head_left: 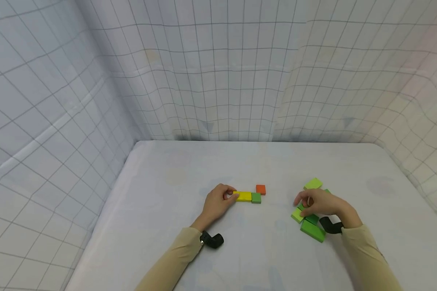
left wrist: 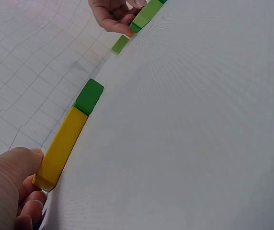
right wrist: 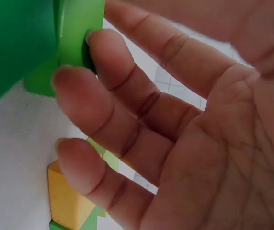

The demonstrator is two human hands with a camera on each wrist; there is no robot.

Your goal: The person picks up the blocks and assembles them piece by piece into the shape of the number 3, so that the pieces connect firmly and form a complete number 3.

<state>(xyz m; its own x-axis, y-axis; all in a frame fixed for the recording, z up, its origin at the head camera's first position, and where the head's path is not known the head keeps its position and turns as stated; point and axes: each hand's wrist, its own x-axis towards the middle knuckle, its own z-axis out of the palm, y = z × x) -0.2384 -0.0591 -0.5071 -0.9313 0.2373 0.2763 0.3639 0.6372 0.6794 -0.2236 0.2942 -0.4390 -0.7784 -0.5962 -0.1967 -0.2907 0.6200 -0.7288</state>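
My left hand (head_left: pixel 218 202) pinches the left end of a long yellow block (head_left: pixel 244 197) between thumb and fingers, the block lying on the table. Its right end meets a small green block (head_left: pixel 256 198). Just behind that green block sits a small red-orange block (head_left: pixel 261 189). Over on the right, my right hand (head_left: pixel 322 202) bends over a cluster of green blocks, thumb and index finger pinching a light green block (head_left: pixel 296 215). In the right wrist view the other fingers (right wrist: pixel 84 100) curl loosely, and a yellow-orange block (right wrist: pixel 70 196) shows beyond them.
Around the right hand lie a longer green block (head_left: pixel 312 230) in front and another light green block (head_left: pixel 313 183) behind; the hand hides part of the cluster. A white cloth covers the table (head_left: pixel 189 169). Checked curtains (head_left: pixel 218 81) hang behind and at both sides.
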